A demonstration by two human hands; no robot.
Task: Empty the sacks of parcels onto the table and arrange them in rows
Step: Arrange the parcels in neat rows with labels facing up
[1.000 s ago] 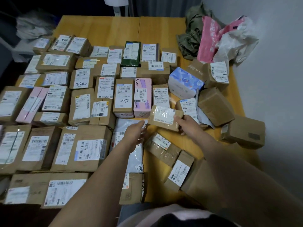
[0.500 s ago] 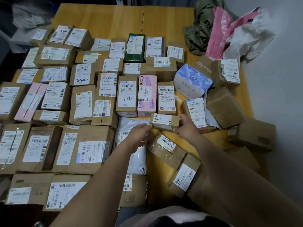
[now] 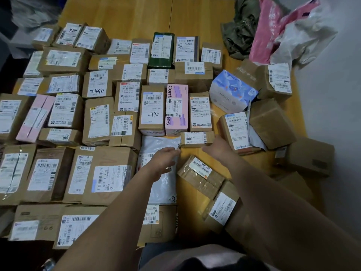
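Many labelled cardboard parcels lie in rows on the wooden table [image 3: 195, 20]. A small flat brown parcel [image 3: 196, 138] lies at the near end of one row, just below a labelled box [image 3: 200, 112]. My right hand [image 3: 217, 147] grips this small parcel's right end, thumb along its near edge. My left hand [image 3: 163, 160] lies over a white plastic mailer [image 3: 162, 186], its straight fingertips touching the small parcel's near left corner. Loose parcels [image 3: 201, 176] lie unsorted under my right forearm.
Crumpled pink and white sacks [image 3: 289, 32] and a green cloth [image 3: 240, 34] lie at the far right corner. A blue-and-white box [image 3: 232, 92] and several unsorted brown boxes [image 3: 271, 122] crowd the right edge by the wall. Bare wood shows at the far end.
Both hands carried the small brown parcel down and forward, then set it flat at the near end of the row. My left hand slid back to its corner.
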